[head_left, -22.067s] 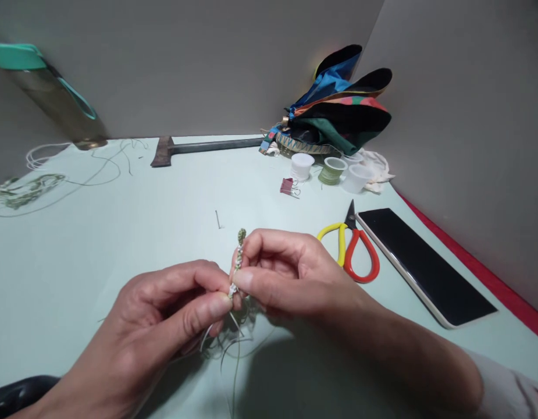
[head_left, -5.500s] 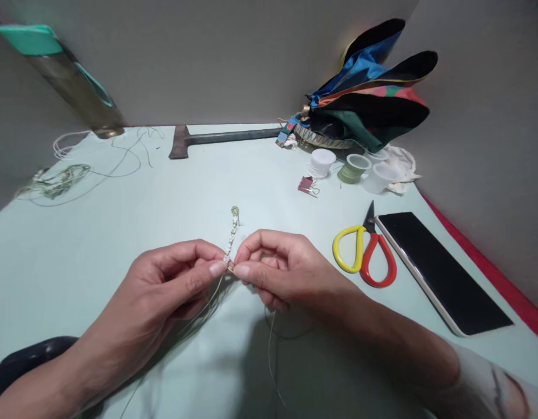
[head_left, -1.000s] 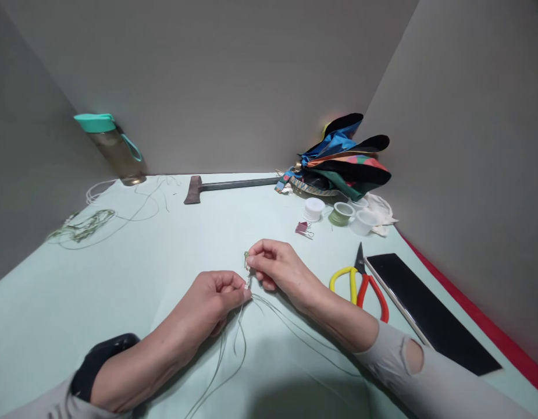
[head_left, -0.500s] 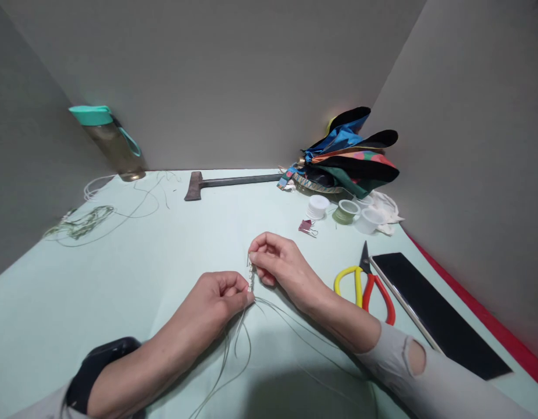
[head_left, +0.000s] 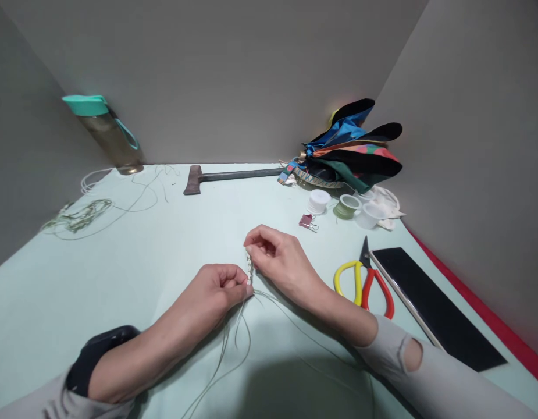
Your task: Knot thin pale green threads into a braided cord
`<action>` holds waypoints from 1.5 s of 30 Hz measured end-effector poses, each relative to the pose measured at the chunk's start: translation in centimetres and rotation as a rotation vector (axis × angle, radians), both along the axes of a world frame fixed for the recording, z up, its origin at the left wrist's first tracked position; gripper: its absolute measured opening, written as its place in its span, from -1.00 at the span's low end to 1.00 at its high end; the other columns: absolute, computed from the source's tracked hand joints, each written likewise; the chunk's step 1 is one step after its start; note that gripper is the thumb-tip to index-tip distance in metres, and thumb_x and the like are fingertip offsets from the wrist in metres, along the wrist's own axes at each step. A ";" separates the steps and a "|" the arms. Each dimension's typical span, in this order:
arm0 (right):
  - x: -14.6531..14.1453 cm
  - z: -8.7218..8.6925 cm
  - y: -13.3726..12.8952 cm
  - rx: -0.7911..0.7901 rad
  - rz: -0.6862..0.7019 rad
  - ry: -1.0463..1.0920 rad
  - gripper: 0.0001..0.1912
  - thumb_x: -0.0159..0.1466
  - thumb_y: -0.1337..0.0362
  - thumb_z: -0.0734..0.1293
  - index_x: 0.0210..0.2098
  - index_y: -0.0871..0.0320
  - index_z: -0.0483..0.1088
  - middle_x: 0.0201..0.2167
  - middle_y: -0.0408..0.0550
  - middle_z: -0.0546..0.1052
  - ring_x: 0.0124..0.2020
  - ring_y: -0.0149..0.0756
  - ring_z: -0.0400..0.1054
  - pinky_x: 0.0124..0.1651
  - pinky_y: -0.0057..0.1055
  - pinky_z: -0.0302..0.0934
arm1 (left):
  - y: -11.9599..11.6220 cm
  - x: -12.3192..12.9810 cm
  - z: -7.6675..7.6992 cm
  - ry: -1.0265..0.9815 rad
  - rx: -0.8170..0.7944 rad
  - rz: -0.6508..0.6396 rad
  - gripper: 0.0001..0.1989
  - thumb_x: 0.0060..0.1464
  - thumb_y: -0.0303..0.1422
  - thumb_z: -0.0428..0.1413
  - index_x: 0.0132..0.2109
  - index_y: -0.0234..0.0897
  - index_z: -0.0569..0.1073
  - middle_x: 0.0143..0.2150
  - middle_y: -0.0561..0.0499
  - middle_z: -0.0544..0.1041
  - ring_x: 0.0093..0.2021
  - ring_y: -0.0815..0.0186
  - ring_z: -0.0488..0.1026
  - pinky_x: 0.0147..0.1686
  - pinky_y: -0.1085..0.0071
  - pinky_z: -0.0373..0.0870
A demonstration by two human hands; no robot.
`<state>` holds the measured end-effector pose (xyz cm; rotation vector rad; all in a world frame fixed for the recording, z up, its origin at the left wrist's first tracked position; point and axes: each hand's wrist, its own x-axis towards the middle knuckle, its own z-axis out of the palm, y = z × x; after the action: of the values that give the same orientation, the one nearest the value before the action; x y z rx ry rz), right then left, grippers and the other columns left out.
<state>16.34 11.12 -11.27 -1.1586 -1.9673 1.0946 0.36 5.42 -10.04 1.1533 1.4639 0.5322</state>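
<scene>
Between my two hands stretches a short knotted cord strip [head_left: 250, 270], pale with small bumps along it. My left hand [head_left: 223, 289] pinches its lower end between thumb and fingers. At the upper end, my right hand [head_left: 273, 256] is closed with thumb and forefinger on the strip. Several loose thin green cords [head_left: 225, 361] trail from below the left fingertips, some toward me and some to the right under my right forearm. The exact grip inside each hand is hidden by the fingers.
Scissors [head_left: 364, 279] with yellow and red handles lie right, beside a dark phone [head_left: 438, 308]. Behind them are a binder clip [head_left: 308, 222], a white spool [head_left: 318, 201], a green cord spool [head_left: 346, 207] and a folded umbrella [head_left: 351, 151]. An axe [head_left: 234, 174], bottle [head_left: 107, 137] and cord bundle [head_left: 83, 215] lie farther off.
My right hand has shifted slightly up and left at the strip's upper end. The left hand keeps its pinch; the whole view has tilted a little.
</scene>
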 end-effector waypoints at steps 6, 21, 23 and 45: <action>0.0 -0.8 -0.6 0.240 0.051 -0.261 -0.67 0.44 0.16 0.38 0.13 0.17 0.44 0.09 0.06 0.52 0.00 -0.13 0.50 0.03 -0.07 0.46 | 0.2 -0.1 -0.1 0.084 0.014 -0.060 -0.75 0.33 -0.29 0.22 -0.33 -0.30 0.46 -0.49 0.22 0.39 -0.63 0.49 0.27 -0.66 0.54 0.26; 4.8 -1.0 -9.3 0.697 0.221 -0.431 -0.68 0.47 0.41 0.17 0.10 0.37 0.45 0.02 0.27 0.60 -0.04 0.00 0.38 -0.02 -0.06 0.33 | 0.4 1.1 0.7 0.235 -0.045 -0.052 -0.81 0.35 -0.25 0.20 -0.09 -0.31 0.53 -0.27 0.06 0.58 -0.46 0.38 0.50 -0.49 0.42 0.51; 4.8 -1.8 -10.7 0.729 0.217 -0.459 -0.65 0.49 0.35 0.19 0.14 0.45 0.42 0.11 0.37 0.56 0.04 0.09 0.36 0.02 0.01 0.32 | 0.3 1.2 0.8 0.249 -0.060 -0.052 -0.79 0.34 -0.24 0.20 -0.05 -0.31 0.53 -0.20 0.01 0.61 -0.38 0.32 0.55 -0.41 0.36 0.57; 4.1 -2.5 -11.6 0.867 0.174 -0.604 -0.58 0.40 0.54 0.11 0.14 0.45 0.45 0.04 0.28 0.57 -0.14 -0.07 0.32 -0.16 -0.18 0.38 | -2.6 -2.2 1.8 -0.061 -0.075 -0.135 -0.79 0.32 -0.22 0.17 -0.21 -0.27 0.46 -0.57 0.25 0.30 -0.67 0.51 0.02 -0.68 0.52 -0.09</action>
<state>20.43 -0.49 -13.77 -0.8674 -2.6129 -0.1466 -1.81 2.82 -8.19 1.1575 1.3324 0.4119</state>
